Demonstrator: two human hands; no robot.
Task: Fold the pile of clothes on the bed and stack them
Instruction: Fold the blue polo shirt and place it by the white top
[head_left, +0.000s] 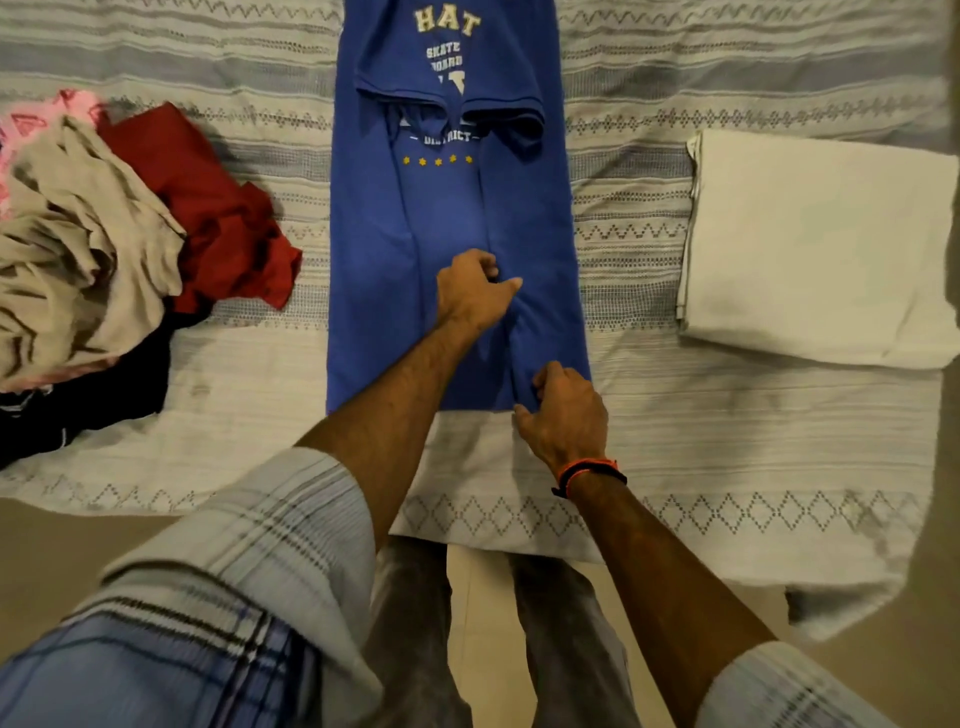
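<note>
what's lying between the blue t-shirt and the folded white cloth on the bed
Nothing: in the head view only bare patterned bedspread separates the blue t-shirt from the folded white cloth.

Blue shirt (457, 218) lies flat, sleeves folded in.

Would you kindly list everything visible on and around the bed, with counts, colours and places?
Blue T-shirt: one, blue with white and yellow print, flat at the bed's centre, sides and sleeves folded inward.
Unfolded pile: one heap at left; beige, red, pink and dark garments.
Folded white cloth: one, off-white, at right.
Bedspread: one, white with grey woven bands, covering the bed.
Floor: beige, at the bed's near edge.
Left hand: pinches the shirt fabric at mid-length.
Right hand: pinches the shirt's hem; orange and black band at its wrist.
Sleeves: two, pale plaid, bottom of view.
</note>
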